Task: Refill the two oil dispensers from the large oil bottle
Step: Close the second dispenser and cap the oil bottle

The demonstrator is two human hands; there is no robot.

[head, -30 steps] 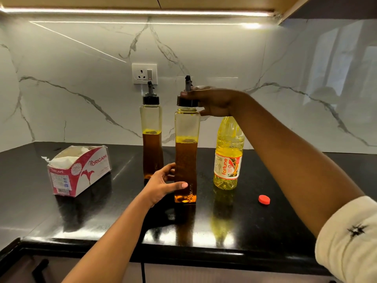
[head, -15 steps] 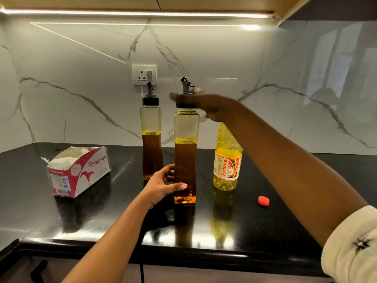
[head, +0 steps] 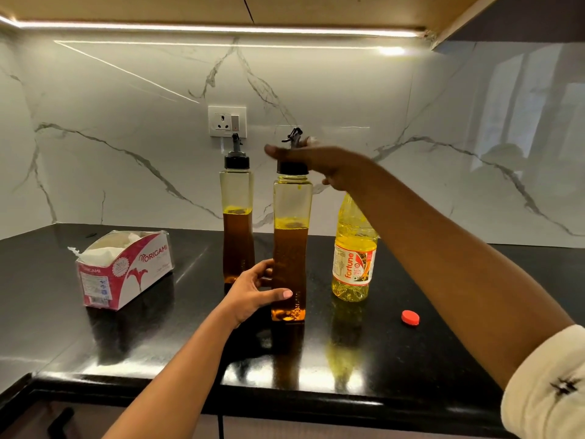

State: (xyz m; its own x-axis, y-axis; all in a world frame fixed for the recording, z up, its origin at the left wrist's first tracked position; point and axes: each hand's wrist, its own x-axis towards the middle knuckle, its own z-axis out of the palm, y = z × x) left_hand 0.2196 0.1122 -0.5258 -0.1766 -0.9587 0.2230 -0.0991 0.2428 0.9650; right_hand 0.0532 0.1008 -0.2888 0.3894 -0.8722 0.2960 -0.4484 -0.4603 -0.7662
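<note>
Upright on the black counter [head: 443, 337], the near oil dispenser [head: 291, 248] is gripped low by the left hand [head: 253, 291], while the right hand [head: 332, 163] curls round its black spout cap [head: 292, 167]. The second dispenser [head: 237, 217] stands behind-left (both partly full). The large oil bottle [head: 353, 264] stands just right, with a red cap [head: 410, 317] near it.

Front dispenser [head: 291, 255], rear dispenser [head: 237, 239], oil bottle [head: 353, 267], upright

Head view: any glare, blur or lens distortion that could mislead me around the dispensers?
Head view: the under-cabinet light strip glares off the marble backsplash and the glossy black countertop, which mirrors the large oil bottle; the right hand on the cap of the near dispenser looks motion-blurred; the left hand on its body is sharp; wide-angle bending curves the counter edge.
</note>
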